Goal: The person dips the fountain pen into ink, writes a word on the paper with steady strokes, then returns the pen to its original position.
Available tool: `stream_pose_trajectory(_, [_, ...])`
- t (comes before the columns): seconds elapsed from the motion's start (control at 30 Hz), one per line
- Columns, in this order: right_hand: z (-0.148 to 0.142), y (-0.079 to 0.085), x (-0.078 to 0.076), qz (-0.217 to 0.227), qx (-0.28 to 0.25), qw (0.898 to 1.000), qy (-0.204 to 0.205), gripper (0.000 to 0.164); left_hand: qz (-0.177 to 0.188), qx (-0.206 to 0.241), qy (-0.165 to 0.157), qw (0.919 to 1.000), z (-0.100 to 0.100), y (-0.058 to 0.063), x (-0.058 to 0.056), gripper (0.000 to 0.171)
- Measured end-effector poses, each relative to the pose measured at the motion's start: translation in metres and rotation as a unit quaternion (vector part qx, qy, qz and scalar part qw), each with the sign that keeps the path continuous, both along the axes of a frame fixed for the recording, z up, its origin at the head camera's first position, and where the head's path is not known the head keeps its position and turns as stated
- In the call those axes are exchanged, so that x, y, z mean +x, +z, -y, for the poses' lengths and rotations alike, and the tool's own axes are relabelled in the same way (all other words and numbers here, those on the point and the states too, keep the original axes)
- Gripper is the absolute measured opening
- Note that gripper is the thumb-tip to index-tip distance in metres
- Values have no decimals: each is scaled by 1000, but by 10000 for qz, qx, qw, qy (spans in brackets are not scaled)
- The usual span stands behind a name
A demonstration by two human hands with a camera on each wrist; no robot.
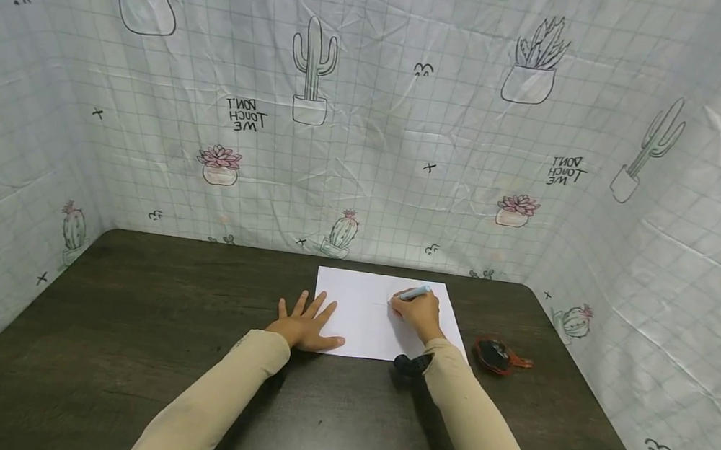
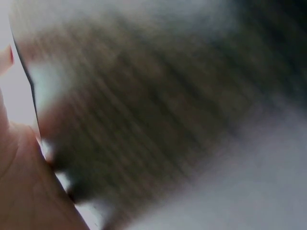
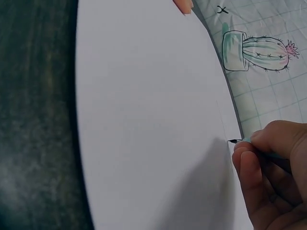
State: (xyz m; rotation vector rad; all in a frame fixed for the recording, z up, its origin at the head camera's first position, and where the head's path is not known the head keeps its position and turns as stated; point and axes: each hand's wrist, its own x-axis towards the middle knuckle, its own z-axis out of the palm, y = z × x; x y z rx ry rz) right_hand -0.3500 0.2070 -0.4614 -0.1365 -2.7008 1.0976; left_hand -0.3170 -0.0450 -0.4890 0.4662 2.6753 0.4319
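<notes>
A white sheet of paper (image 1: 358, 319) lies on the dark wooden table. My left hand (image 1: 305, 325) rests at its left edge with fingers spread and the thumb on the sheet. The left wrist view is blurred and shows part of the palm (image 2: 29, 182) at the left side. On the sheet's right half, my right hand (image 1: 420, 313) pinches a light blue brush pen (image 1: 415, 293). Its dark pointed tip (image 3: 233, 141) touches the paper at the end of a thin faint line (image 3: 221, 117). The curled fingers hide most of the pen's barrel in the right wrist view.
Right of the paper lies a dark oval object with a reddish-orange rim and tail (image 1: 495, 356), its kind unclear. A black strapped piece (image 1: 412, 365) sits at my right wrist. Cactus-printed cloth (image 1: 381, 147) surrounds the back and sides of the table.
</notes>
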Motion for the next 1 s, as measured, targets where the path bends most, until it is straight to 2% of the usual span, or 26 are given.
stream_pose_trajectory(0.37, [0,0,17,-117,-136,9993,324,6,41,133,-49,9999,2,14,9,93])
stream_pose_trajectory(0.7, [3,-1,29,-167,99,9984,526,7,45,95,7,9999,2,8,6,92])
stream_pose_trajectory(1.0, [5,1,41,-309,-12,9972,686,6,-25,-9,30,10000,-1,-1,1,92])
